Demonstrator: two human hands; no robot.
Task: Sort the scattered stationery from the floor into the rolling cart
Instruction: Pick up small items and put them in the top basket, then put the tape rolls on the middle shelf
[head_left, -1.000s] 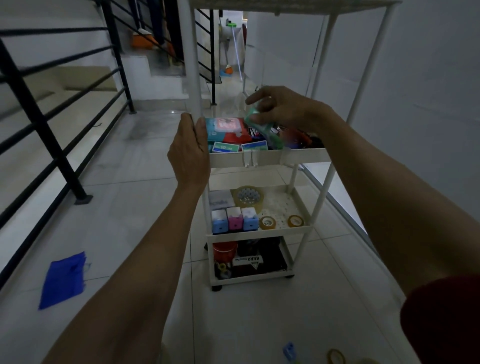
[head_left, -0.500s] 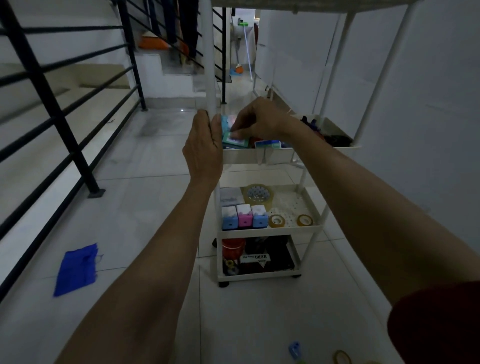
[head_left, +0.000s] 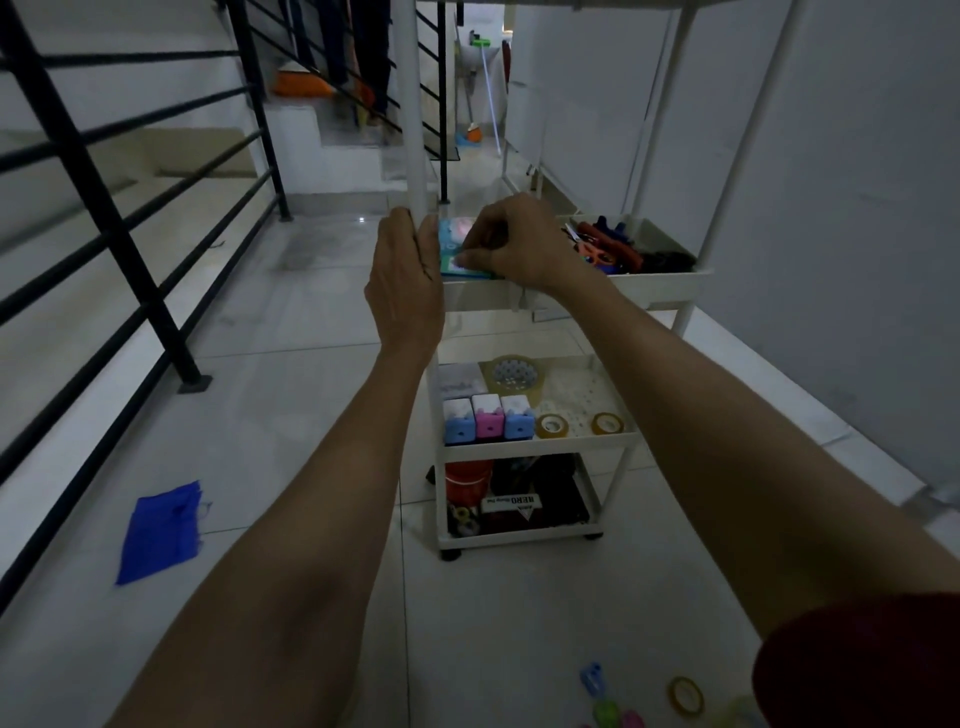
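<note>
Landmark: rolling cart (head_left: 649, 288), white, standing on the tiled floor.
Left hand (head_left: 406, 283): fingers straight, palm lying flat against the cart's front-left post at upper-tray height, gripping nothing.
Right hand (head_left: 519, 247): reaching over the cart's upper tray, fingers curling, pinching the teal packet (head_left: 451, 262).
Teal packet: sitting in the upper tray's left compartment, just behind the front wall. The light is dim, so it is possibly a card pack.
Hands: working just beside each other at the cart's front-left corner.
Scissors (head_left: 602, 244): lying in the upper tray's right compartment.
Middle shelf: three small boxes (head_left: 488, 423) standing in a row along the front, tape rolls (head_left: 551, 426) lying to their right.
Floor: blue cloth (head_left: 161, 530) lying well left of the cart, blue clip (head_left: 591, 678) and loose tape roll (head_left: 684, 695) lying in front of the cart.
</note>
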